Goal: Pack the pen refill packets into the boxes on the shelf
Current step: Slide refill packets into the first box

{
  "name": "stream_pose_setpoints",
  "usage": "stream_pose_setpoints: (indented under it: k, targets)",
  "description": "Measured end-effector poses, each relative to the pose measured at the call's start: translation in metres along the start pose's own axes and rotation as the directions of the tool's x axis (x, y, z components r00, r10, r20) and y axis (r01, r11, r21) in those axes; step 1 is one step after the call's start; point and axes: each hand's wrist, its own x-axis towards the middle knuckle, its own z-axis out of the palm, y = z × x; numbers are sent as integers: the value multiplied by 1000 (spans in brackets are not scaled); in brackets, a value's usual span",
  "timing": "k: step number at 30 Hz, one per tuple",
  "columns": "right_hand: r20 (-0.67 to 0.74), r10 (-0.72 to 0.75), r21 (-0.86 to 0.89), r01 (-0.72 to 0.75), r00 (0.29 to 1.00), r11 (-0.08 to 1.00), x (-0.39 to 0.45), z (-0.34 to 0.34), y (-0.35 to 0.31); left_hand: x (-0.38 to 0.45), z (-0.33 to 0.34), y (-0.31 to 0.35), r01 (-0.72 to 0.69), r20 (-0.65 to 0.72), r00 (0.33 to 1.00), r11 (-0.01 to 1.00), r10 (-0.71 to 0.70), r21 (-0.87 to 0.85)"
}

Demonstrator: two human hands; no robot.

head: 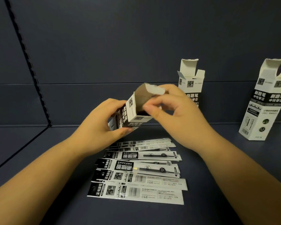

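Head view. Your left hand (102, 122) is wrapped around the body of a small carton (133, 114), holding it tilted above the shelf floor (39, 159) with its mouth turned toward you. Your right hand (172, 111) is at the mouth, fingertips pinching one of the flaps; which flap is blurred. My judgement: you are opening the carton ahead of loading. Fold every flap fully back and keep the carton steady in the left hand, or the packets will likely catch on a flap edge as they go in.

The pen refill packets (139, 172) lie fanned in an overlapping row on the shelf floor, just below your hands, none boxed yet. They are long, flat, glossy sleeves printed black and white, likely slippery when stacked. The carton is thin printed card, brown inside. Two more open boxes (190, 88) stand upright at the rear right, well apart from the packets.
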Motion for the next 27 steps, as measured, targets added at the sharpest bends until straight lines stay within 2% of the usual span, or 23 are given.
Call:
stream_pose_setpoints:
  k: [5, 8, 11, 13, 15, 16, 18, 20, 23, 27]
  targets:
    - [-41, -13, -20, 12, 999, 1000, -1, 4, 1, 0, -1, 1, 8, 5, 1000, 1000, -8, 6]
    - [-13, -15, -39, 14, 1000, 999, -2, 10, 4, 0, 1, 1, 2, 11, 1000, 1000, -2, 5]
    - [-121, -48, -21, 45, 992, 999, -2, 10, 6, 1, 0, -2, 35, -25, 999, 999, -35, -24]
    - [-177, 11, 49, -2, 984, 999, 0, 4, 8, 1, 0, -4, 66, -61, 996, 996, -70, -53]
    - [-89, 120, 10, -119, 989, 993, 0, 2, 12, 1, 0, -6, 94, -85, 991, 992, -102, -88]
    - [8, 163, -114, -161, 987, 980, 0, 1, 17, 1, 0, -7, 105, -96, 989, 989, -115, -103]
    - [223, 232, -422, -121, 947, 899, -3, 4, 28, 1, 0, -9, 127, -120, 983, 985, -141, -119]
    - [391, 312, -567, -40, 866, 823, -7, 10, 35, 1, 0, -11, 149, -138, 976, 980, -167, -129]
    - [479, 382, -602, -21, 790, 798, -10, 18, 43, 1, -1, -13, 177, -159, 966, 971, -202, -160]
    - [484, 392, -619, -11, 783, 785, -8, 22, 46, 1, -2, -17, 208, -167, 957, 961, -239, -183]
